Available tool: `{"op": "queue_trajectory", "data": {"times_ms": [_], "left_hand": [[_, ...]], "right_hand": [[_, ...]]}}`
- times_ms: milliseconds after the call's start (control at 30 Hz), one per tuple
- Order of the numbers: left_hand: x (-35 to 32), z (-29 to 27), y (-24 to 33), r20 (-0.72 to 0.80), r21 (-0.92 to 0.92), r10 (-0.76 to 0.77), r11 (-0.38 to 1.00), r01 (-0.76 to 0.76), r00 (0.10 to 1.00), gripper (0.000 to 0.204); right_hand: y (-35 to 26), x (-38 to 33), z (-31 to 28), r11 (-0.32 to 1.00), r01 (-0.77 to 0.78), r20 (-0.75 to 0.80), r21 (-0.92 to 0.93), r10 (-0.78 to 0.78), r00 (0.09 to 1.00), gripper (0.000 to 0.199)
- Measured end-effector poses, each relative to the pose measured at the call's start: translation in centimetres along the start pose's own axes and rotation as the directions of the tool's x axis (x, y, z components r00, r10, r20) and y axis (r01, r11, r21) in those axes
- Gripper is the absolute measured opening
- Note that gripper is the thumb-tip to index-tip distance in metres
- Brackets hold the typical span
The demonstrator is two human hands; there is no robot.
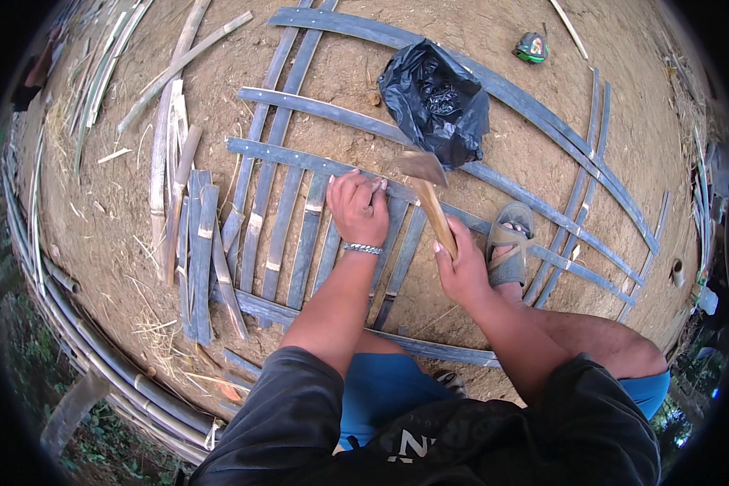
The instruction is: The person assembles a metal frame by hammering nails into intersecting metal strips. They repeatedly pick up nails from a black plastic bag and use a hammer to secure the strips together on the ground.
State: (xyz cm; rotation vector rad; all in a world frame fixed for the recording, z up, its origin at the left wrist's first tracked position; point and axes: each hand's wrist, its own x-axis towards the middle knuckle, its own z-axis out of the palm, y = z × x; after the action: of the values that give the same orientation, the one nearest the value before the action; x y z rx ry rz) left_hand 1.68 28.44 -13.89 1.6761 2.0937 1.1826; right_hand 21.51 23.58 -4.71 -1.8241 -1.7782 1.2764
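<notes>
My right hand (463, 269) grips the wooden handle of a hammer (434, 212), whose blurred head is raised just right of my left hand. My left hand (356, 209) presses down on a dark bamboo crosspiece (279, 155), its fingers bent together; anything pinched in them is too small to make out. Below that crosspiece, several upright bamboo slats (306, 236) lie side by side, their lower ends near another long crosspiece (437, 348). Beyond my hands, a crumpled black plastic bag (397, 81) lies open over the slats, with small shiny pieces inside.
A green and black tape measure (531, 47) lies on the dirt at the far right. Loose split bamboo (200, 259) is piled on the left. My sandaled foot (510, 243) rests by the frame's right part. Bamboo poles (130, 377) line the left edge.
</notes>
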Motion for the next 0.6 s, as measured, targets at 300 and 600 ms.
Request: {"op": "queue_trajectory", "data": {"times_ms": [300, 600], "left_hand": [[0.1, -0.2, -0.1, 0.009, -0.015, -0.006, 1.000, 0.006, 1.000, 0.013], [0.2, -0.1, 0.0, 0.015, -0.011, -0.026, 1.000, 0.026, 1.000, 0.011]], "right_hand": [[-0.3, 0.0, -0.1, 0.983, 0.117, 0.071, -0.140, -0.108, 0.992, 0.056], [-0.8, 0.3, -0.4, 0.972, 0.192, 0.009, -0.138, -0.193, 0.981, 0.055]]}}
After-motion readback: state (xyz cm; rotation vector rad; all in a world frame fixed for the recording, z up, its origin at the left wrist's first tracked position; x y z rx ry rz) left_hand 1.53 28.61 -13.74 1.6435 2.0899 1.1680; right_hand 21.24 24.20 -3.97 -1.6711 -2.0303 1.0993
